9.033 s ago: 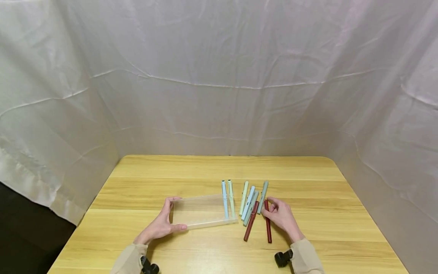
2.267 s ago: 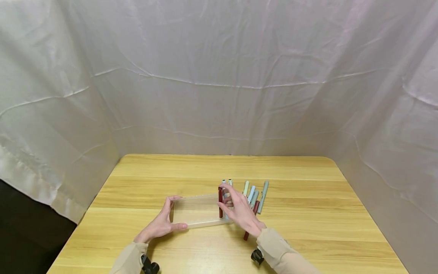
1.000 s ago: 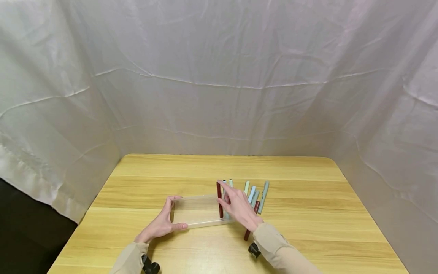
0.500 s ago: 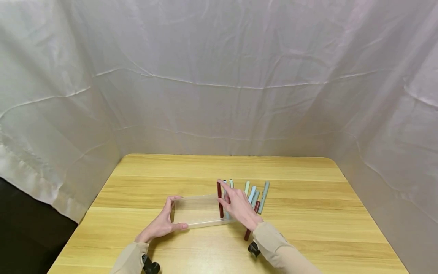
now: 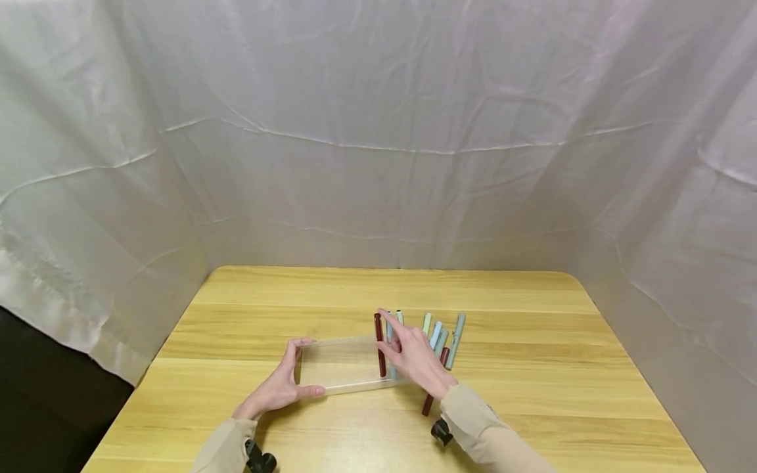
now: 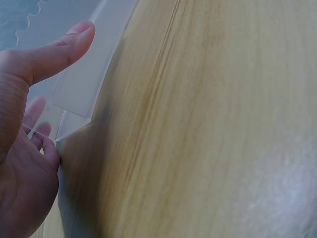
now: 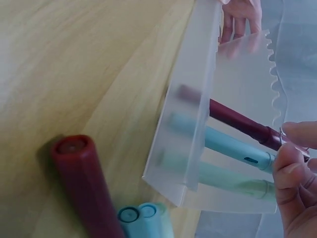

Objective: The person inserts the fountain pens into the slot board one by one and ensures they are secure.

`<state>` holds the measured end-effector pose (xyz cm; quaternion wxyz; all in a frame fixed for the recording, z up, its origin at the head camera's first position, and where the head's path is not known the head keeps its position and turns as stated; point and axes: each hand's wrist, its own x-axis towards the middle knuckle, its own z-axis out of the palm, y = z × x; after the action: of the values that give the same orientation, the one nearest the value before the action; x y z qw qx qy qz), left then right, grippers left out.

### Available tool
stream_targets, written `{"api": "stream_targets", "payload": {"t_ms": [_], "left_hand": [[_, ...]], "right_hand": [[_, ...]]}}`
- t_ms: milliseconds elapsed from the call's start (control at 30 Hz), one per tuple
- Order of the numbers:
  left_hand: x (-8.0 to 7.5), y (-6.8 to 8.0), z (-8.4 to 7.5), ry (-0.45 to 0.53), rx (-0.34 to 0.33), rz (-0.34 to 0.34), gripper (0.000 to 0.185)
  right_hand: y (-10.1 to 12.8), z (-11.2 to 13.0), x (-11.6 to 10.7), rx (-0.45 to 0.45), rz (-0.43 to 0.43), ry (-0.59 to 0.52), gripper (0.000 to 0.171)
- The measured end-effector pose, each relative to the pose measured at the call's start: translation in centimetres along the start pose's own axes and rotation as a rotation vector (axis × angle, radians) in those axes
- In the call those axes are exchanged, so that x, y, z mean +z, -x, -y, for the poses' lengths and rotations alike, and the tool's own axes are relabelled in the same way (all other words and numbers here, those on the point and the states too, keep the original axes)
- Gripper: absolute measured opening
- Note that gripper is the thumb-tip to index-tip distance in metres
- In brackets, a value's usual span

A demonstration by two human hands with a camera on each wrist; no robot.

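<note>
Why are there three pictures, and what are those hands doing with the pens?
A person wears three cameras: one on the head, one on each wrist. The head picture shows a wooden table. The left hand grips a clear plastic pen box. The right hand pinches a dark red pen lying in the box's slots beside a light blue pen and a pale green pen. More pastel pens and another dark red pen lie on the table.

1. The clear box has open room in its left part, between the left hand and the dark red pen.
2. Loose pens crowd the table right of it.
</note>
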<state>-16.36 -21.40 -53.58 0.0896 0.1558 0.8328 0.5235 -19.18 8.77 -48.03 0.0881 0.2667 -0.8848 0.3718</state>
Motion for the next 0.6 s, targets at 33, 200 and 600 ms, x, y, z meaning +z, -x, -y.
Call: {"api": "stream_targets", "payload": {"t_ms": [33, 200, 600], "left_hand": [[0.0, 0.0, 0.0, 0.002, 0.0, 0.001, 0.093], [0.0, 0.0, 0.0, 0.01, -0.001, 0.001, 0.093], [0.0, 0.0, 0.0, 0.027, -0.004, 0.006, 0.092]], "right_hand": [[0.1, 0.0, 0.0, 0.002, -0.007, -0.012, 0.061], [0.8, -0.2, -0.5, 0.051, -0.04, -0.074, 0.06], [3.5, -3.8, -1.4, 0.163, -0.227, -0.183, 0.054]]}}
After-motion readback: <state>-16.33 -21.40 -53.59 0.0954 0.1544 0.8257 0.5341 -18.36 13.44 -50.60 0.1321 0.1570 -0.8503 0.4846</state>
